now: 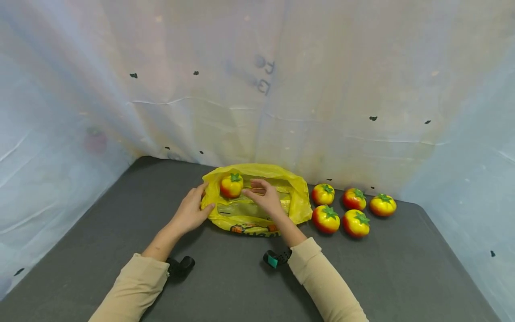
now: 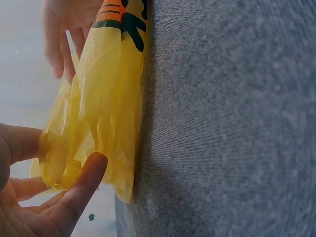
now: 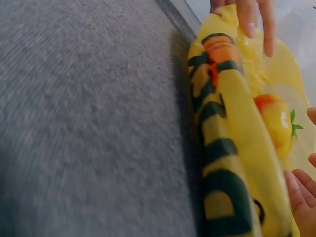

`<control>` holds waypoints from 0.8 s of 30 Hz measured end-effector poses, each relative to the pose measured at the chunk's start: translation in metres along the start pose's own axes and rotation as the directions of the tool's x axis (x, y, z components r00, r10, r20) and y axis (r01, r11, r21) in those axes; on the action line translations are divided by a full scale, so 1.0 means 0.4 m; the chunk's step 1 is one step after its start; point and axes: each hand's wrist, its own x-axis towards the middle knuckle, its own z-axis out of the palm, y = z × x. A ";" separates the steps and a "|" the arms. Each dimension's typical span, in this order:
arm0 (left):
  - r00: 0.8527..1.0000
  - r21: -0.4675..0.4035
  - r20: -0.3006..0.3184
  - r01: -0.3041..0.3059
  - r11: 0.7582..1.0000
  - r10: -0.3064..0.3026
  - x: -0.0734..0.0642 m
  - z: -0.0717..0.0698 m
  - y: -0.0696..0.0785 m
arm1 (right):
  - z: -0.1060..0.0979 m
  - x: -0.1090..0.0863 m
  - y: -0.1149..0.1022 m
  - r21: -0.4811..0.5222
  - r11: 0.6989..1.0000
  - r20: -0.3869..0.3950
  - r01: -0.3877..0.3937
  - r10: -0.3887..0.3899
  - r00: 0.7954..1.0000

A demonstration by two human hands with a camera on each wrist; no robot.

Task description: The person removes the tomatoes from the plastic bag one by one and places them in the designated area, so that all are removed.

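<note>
A yellow plastic bag (image 1: 301,197) lies with its mouth spread wide, dark lettering and orange print on its near side. My left hand (image 1: 192,209) grips its left rim; the left wrist view has the bag's folds between thumb and fingers. Inside the bag, at the left, sits a red-and-yellow tomato (image 1: 231,185) with a green leafy top. Just right of that tomato is my right hand (image 1: 265,197), over the bag's opening with loosely bent fingers and nothing held. In the right wrist view the tomato (image 3: 277,123) stands apart from the fingertips.
Several similar tomatoes (image 1: 355,223) are grouped on the dark grey table (image 1: 382,268) right of the bag. Pale plastic sheeting (image 1: 281,89) hangs behind the table and along both sides.
</note>
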 end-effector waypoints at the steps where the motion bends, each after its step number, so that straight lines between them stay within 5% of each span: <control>1: 1.000 -0.002 0.002 0.002 1.000 -0.002 0.000 -0.001 0.002 | 0.004 0.002 0.000 0.001 1.000 0.003 -0.004 0.004 1.000; 24: 1.000 -0.006 -0.009 -0.009 1.000 0.009 -0.002 0.001 0.000 | 0.084 0.035 0.013 -0.015 0.998 -0.028 -0.054 0.054 0.998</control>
